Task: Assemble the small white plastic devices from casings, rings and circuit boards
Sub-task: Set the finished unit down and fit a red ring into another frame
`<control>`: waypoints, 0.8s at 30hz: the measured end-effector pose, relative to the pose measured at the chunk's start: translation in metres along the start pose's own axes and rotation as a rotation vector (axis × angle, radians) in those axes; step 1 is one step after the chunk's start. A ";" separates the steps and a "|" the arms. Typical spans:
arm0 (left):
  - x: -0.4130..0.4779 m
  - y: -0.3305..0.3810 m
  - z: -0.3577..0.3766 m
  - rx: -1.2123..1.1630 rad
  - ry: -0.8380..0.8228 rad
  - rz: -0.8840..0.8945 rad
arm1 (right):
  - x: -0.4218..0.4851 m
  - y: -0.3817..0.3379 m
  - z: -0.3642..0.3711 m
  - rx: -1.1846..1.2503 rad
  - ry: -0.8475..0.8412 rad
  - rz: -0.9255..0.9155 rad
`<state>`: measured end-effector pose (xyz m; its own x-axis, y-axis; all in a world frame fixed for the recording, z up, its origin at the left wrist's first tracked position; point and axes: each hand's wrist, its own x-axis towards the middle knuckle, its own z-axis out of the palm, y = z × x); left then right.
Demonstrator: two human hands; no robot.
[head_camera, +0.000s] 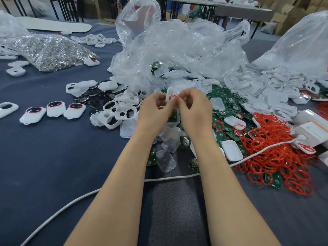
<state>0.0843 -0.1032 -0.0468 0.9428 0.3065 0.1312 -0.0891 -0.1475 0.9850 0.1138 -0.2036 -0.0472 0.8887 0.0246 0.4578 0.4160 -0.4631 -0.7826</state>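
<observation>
While our left hand (156,108) is gripping a white casing (170,93), our right hand (195,107) is pinching a red ring (173,96) into it; next we are likely needing a circuit board (219,91).

Single head-worn wide-angle view. Faces forward and down along both forearms. Close to lens: left hand (156,108) and right hand (194,108), just above centre. The desk (53,157) spreads left, right and beyond the hands, with the room behind it.

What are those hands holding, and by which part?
The left hand and right hand pinch a white casing by its lower edge, against a red ring.
</observation>
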 end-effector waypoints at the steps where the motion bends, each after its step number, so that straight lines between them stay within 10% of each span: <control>1: 0.000 0.000 0.000 0.004 -0.002 -0.006 | 0.000 0.000 0.000 -0.017 -0.012 -0.013; 24: 0.003 -0.002 -0.002 0.062 0.070 -0.002 | 0.002 0.003 -0.005 -0.076 -0.085 -0.065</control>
<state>0.0864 -0.1004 -0.0482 0.9181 0.3710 0.1393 -0.0655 -0.2045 0.9767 0.1159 -0.2092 -0.0471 0.8747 0.1305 0.4667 0.4606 -0.5234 -0.7169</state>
